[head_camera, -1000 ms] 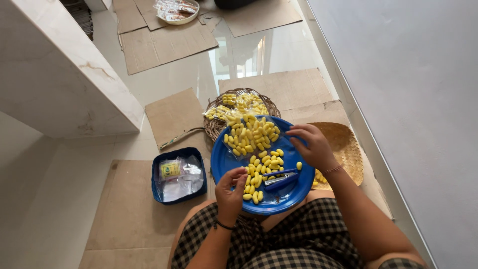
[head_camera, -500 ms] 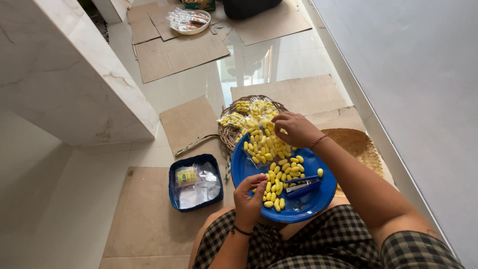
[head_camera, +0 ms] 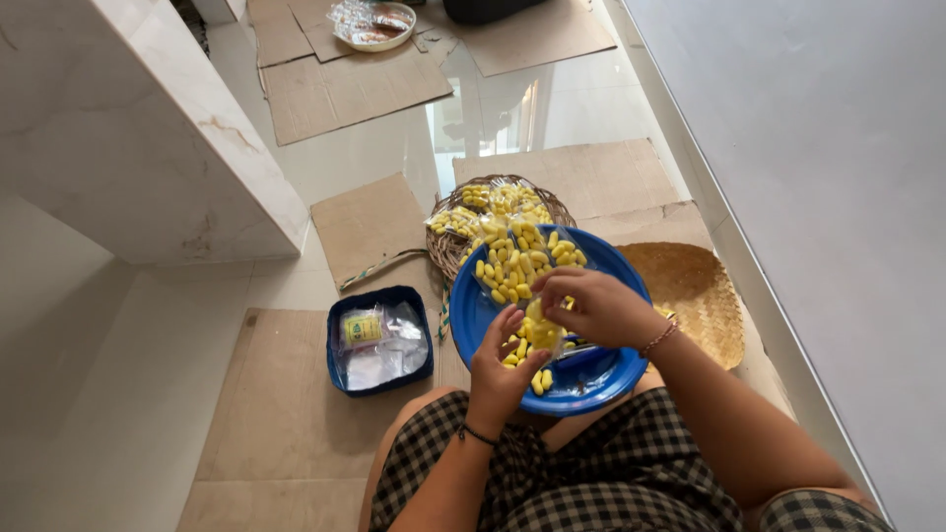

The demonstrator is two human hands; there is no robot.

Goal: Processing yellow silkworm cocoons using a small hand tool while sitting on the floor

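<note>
Seated on cardboard sheets (head_camera: 286, 424) over a glossy floor, checked shorts (head_camera: 591, 483) at the bottom edge, blue plate (head_camera: 473, 305) on the lap. Left hand (head_camera: 501, 369) and right hand (head_camera: 591, 305) both pinching a clear bag (head_camera: 517, 261) of yellow pieces above the plate. Beyond it a woven basket (head_camera: 448, 246) of filled bags, a flat woven tray (head_camera: 700, 296) to the right, a blue box (head_camera: 379, 340) of empty bags to the left.
</note>
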